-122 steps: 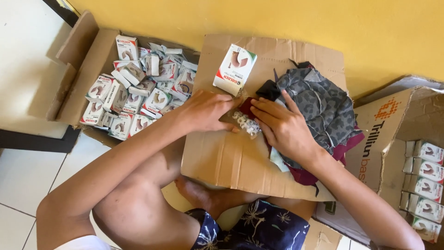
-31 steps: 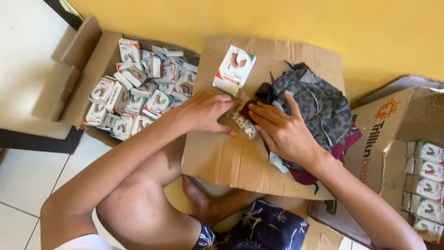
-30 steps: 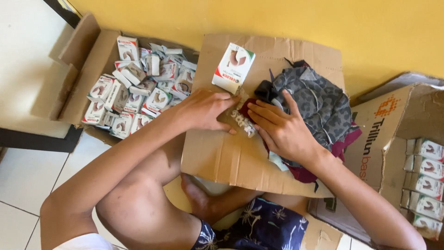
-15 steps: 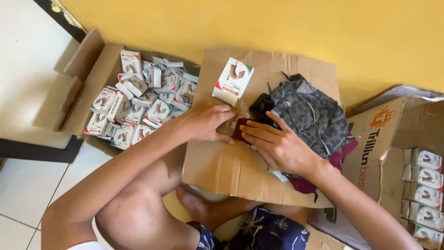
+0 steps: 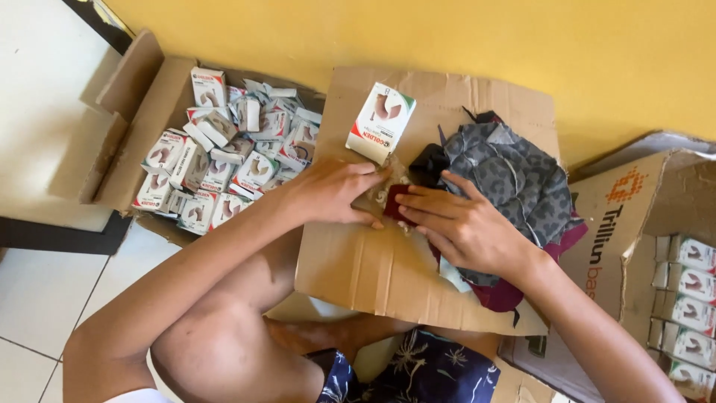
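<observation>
My left hand [image 5: 332, 192] and my right hand [image 5: 464, 226] meet over a flat cardboard sheet [image 5: 373, 269] on my lap. Together they pinch a small dark red piece of cloth [image 5: 396, 203] with a bit of pale, speckled material under it. The fingers cover most of it. Just beyond my left hand lies a small white carton [image 5: 381, 122] with red and green print. A heap of grey patterned and maroon fabric scraps [image 5: 507, 179] lies under and behind my right hand.
An open cardboard box [image 5: 142, 127] at the left holds several loose small white cartons [image 5: 224, 149]. A second box [image 5: 634, 224] at the right holds cartons stacked in a row [image 5: 690, 291]. A yellow wall runs behind; white tiled floor shows at the lower left.
Both hands shifted slightly up the cardboard sheet and closed tighter together. The speckled strip seen earlier is now mostly folded under the dark red cloth.
</observation>
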